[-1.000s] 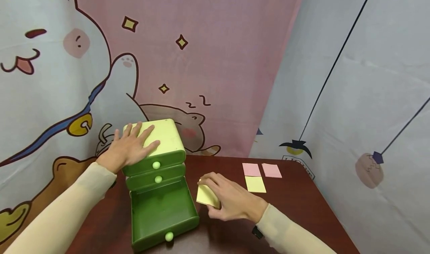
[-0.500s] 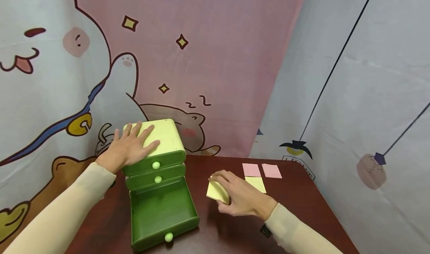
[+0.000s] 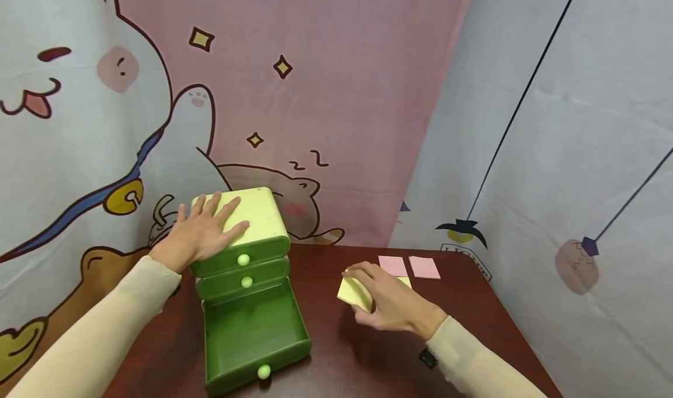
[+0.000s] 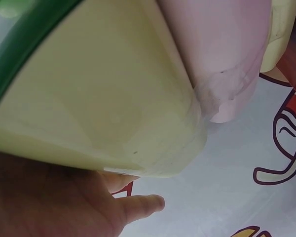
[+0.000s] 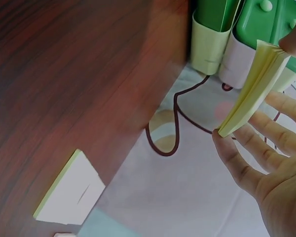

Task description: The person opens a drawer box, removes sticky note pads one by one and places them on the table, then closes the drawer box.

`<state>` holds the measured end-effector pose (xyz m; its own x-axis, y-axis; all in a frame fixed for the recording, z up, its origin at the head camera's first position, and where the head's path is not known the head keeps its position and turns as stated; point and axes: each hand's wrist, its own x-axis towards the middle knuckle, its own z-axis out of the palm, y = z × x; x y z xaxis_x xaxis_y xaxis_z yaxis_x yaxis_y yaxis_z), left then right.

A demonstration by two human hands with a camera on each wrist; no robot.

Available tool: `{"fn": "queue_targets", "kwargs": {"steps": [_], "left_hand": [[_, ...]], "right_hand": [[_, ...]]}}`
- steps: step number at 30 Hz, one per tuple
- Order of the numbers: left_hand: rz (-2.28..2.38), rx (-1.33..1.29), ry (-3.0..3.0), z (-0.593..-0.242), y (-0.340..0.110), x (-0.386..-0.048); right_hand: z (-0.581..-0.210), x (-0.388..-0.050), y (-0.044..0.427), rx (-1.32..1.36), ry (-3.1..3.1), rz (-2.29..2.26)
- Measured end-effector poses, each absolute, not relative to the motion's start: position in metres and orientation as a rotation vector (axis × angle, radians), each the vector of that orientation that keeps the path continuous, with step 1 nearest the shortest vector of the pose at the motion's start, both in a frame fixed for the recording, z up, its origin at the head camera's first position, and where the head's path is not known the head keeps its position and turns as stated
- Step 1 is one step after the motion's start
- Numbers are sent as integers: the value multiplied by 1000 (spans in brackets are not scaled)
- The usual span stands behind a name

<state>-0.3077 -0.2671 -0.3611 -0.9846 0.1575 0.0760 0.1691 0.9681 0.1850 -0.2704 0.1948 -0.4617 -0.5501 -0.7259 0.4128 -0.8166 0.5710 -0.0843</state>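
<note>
My left hand rests on the pale yellow top of a small drawer unit, fingers spread. In the left wrist view, this hand lies along the unit's cream casing. The unit's green bottom drawer is pulled out and holds nothing visible; the two drawers above it look closed. To the right, my right hand holds a pad of yellow sticky notes above the table. The right wrist view shows that pad pinched between thumb and fingertips, its sheets edge-on.
Two pink sticky-note pads lie side by side toward the back of the dark red-brown table. Another yellow pad lies in front of them, partly hidden by my right hand. A cartoon-printed curtain stands behind the table.
My right hand has moved right with the yellow sticky notes, away from the pulled-out drawer, and now partly covers the yellow pad on the table. My left hand has stayed in place.
</note>
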Motion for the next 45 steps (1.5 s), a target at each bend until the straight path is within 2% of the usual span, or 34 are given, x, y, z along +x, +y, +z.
{"fn": "queue_targets", "kwargs": {"steps": [45], "left_hand": [[-272, -255, -3062, -360, -267, -309]], "right_hand": [[-492, -305, 286, 781, -2542, 450]]}}
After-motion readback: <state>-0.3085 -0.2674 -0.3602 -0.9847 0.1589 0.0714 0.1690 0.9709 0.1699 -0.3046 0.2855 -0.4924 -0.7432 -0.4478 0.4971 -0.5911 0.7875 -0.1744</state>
